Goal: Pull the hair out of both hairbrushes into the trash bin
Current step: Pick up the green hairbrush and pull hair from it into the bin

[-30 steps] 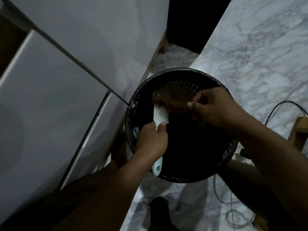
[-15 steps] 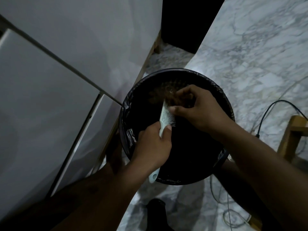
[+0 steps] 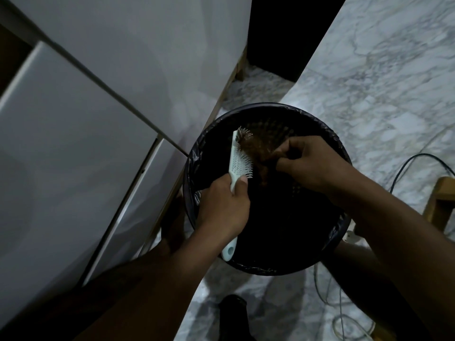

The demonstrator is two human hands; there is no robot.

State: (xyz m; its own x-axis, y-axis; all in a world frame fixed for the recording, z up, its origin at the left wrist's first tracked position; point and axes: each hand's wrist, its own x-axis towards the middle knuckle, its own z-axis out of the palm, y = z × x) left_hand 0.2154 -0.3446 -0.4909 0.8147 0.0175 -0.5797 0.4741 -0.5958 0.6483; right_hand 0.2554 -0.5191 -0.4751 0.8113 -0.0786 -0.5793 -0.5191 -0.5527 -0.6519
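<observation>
A round black trash bin (image 3: 270, 268) lined with a dark bag stands on the marble floor below me. My left hand (image 3: 222, 207) grips the handle of a pale mint hairbrush (image 3: 240, 163) held over the bin, bristles facing right. A clump of brown hair (image 3: 261, 150) clings to the bristles near the brush's far end. My right hand (image 3: 312, 166) pinches that clump, its fingers closed on the hair right beside the brush. A second hairbrush is nowhere in view.
White cabinet fronts (image 3: 98, 119) rise at the left, close to the bin's rim. Black and white cables (image 3: 413, 166) trail over the marble floor (image 3: 381, 82) at the right, near a wooden furniture leg (image 3: 440, 200). A dark object (image 3: 232, 313) lies on the floor below the bin.
The brush has tilted so its bristles face right. My right hand has drawn rightward away from the brush, stretching the brown hair out from the bristles.
</observation>
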